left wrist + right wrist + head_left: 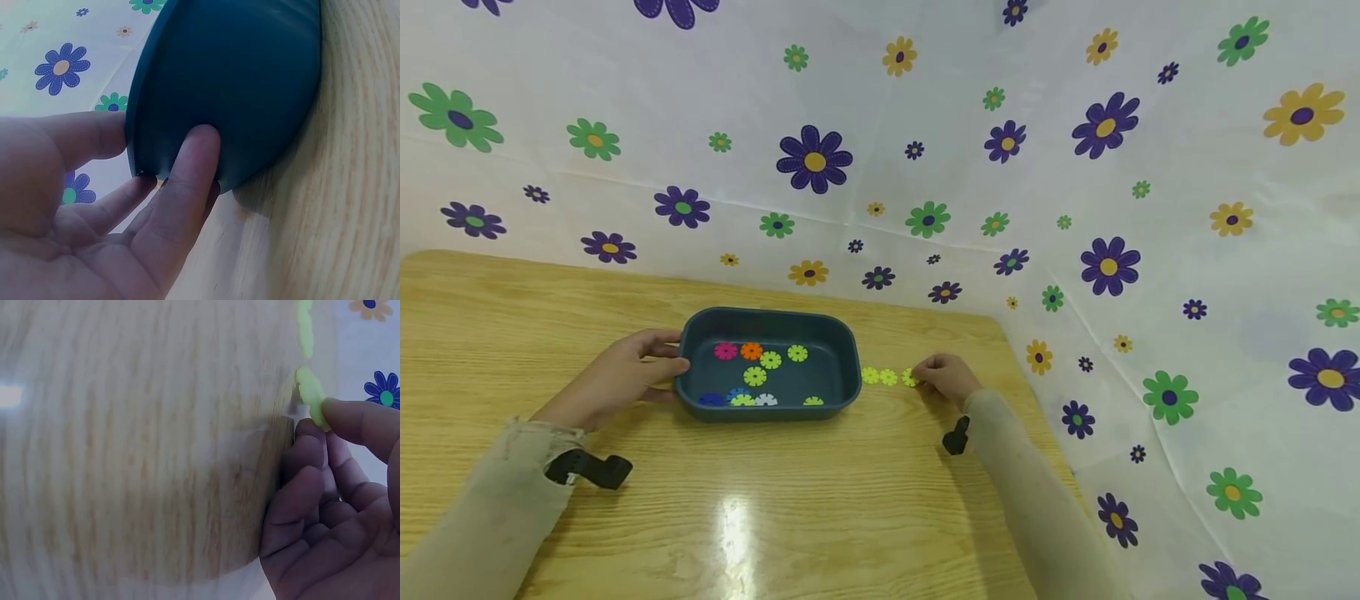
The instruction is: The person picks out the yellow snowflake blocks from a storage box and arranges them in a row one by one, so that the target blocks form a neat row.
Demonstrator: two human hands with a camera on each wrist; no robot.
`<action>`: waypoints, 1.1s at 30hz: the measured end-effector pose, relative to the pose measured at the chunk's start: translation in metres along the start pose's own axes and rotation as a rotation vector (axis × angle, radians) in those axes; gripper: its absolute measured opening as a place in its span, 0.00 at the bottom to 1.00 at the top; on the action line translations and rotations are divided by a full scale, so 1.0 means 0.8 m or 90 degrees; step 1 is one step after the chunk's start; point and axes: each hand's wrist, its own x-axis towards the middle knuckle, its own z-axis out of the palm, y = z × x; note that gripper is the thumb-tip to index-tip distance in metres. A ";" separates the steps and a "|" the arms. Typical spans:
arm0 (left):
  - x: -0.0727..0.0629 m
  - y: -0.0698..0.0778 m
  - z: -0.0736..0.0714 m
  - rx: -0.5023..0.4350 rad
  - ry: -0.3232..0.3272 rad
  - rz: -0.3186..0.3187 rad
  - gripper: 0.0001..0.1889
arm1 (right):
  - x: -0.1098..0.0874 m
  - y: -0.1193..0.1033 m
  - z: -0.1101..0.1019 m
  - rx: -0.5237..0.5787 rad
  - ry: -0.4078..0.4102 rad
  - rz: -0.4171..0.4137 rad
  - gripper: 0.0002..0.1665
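A dark teal plastic tub stands on the table with its left end in my left hand. In the left wrist view, the fingers spread over the end wall and the rim of the tub. To the right of the tub, my right hand pinches a yellow-green notched plastic disc between thumb and finger, tilted close over the table. Two more yellow-green discs lie side by side between the tub and that hand.
Inside the tub lie several notched discs: a pink one, an orange one, yellow-green ones, blue ones and a white one. A flower-printed cloth rises behind the wooden table and along its right side.
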 end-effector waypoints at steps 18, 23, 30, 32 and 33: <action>0.000 0.005 -0.001 0.001 -0.004 -0.004 0.35 | 0.003 -0.010 0.007 -0.075 0.036 0.025 0.13; 0.002 0.005 -0.001 0.005 -0.002 -0.003 0.35 | 0.010 -0.004 0.010 -0.083 0.055 0.030 0.12; 0.001 0.003 -0.001 0.002 -0.002 -0.009 0.35 | 0.005 -0.005 0.017 -0.108 0.062 0.025 0.14; 0.000 0.003 -0.001 0.000 -0.003 -0.008 0.36 | 0.005 -0.006 0.018 -0.101 0.064 0.028 0.14; -0.001 0.003 -0.001 0.000 -0.003 -0.006 0.36 | 0.005 -0.006 0.017 -0.099 0.063 0.027 0.14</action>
